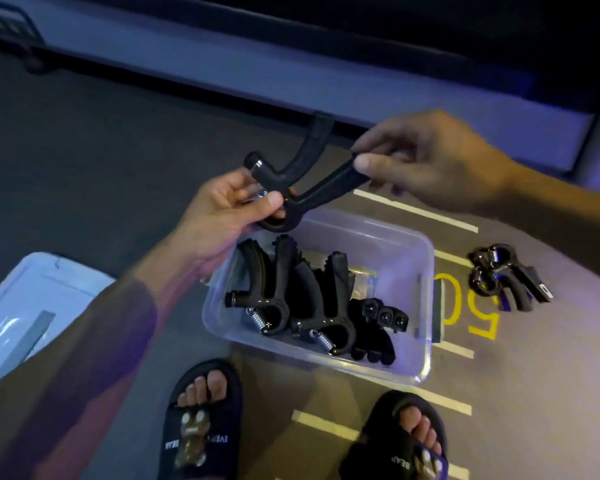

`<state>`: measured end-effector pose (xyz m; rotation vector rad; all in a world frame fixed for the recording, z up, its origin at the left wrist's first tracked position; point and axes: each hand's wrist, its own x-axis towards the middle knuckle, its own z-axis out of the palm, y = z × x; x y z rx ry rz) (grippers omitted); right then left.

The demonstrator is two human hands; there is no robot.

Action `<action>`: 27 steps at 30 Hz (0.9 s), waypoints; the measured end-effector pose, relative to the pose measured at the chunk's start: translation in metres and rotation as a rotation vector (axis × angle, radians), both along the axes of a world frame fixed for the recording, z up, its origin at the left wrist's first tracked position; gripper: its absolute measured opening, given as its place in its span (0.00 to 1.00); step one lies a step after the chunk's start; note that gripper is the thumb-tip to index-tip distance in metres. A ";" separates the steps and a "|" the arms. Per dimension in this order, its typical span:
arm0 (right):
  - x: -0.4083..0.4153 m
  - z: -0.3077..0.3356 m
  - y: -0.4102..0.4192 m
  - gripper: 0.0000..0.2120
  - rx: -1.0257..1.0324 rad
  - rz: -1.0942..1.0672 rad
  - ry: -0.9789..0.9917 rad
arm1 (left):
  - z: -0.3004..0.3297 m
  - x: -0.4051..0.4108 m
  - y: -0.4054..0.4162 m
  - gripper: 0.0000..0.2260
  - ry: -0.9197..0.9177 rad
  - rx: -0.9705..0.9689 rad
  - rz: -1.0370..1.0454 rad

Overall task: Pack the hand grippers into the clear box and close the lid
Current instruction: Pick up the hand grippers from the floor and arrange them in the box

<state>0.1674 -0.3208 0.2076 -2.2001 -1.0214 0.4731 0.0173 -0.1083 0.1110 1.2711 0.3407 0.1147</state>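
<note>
Dark floor, painted lines, clear box

Hand gripper up in hands: all black. Hand grippers in box: black, with shiny silver springs. Box: see-through, looks a bit purple. Lid: pale blue-white. Grippers on floor: black, silver spring. Floor: dark grey, with white lines and yellow number 50. Sandals: black, white letters.
</note>
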 end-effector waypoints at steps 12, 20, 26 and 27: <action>-0.011 -0.060 0.045 0.12 -0.273 0.282 -0.505 | -0.045 0.002 0.036 0.14 0.101 0.705 0.043; -0.013 -0.125 0.051 0.15 -0.426 0.264 -0.421 | -0.046 0.023 0.036 0.11 0.028 1.278 -0.166; -0.015 -0.154 0.049 0.10 -0.287 0.235 -0.358 | -0.050 0.034 0.029 0.12 0.017 1.550 -0.299; -0.014 -0.155 0.048 0.10 -0.276 0.225 -0.354 | -0.050 0.035 0.029 0.11 0.018 1.564 -0.300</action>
